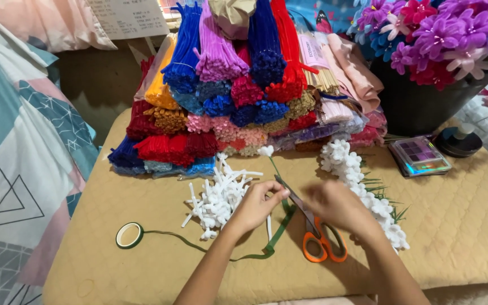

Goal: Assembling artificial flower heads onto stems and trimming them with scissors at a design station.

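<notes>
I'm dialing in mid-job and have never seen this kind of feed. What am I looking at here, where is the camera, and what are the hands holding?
There is no machine: you see a person's two bare hands, filmed by one camera worn on their head and looking down at a padded tan mat.

The left hand pinches a thin green stem tipped with a small white flower. The right hand, a little blurred, is at the same stem, over orange-handled scissors lying on the mat. Whether it grips anything is unclear.

A green tape roll lies to the left, its strip trailing toward the hands. White fuzzy pieces are piled beside the left hand, and a row of white flowers lies by the right. Behind them are stacked bundles of coloured pipe cleaners, a dark pot of purple flowers and a small shiny box.
</notes>
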